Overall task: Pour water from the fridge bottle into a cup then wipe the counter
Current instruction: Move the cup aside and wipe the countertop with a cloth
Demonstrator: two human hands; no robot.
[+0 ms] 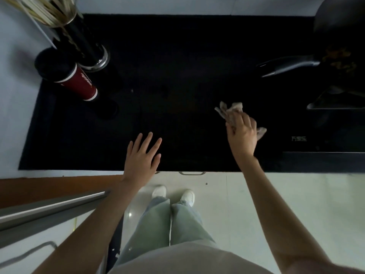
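Smooth black counter shines in front of me. My right hand squeezes a soft, crumpled cloth on it. My left hand is flat, fingers spread wide. One round red cup stands far left.

A tall dark cylindrical holder of pale chopsticks is standing at the far left. A black frying pan with a long handle is sitting far right, holding yellowish food. White sneakers are resting on the pale tiled floor below.
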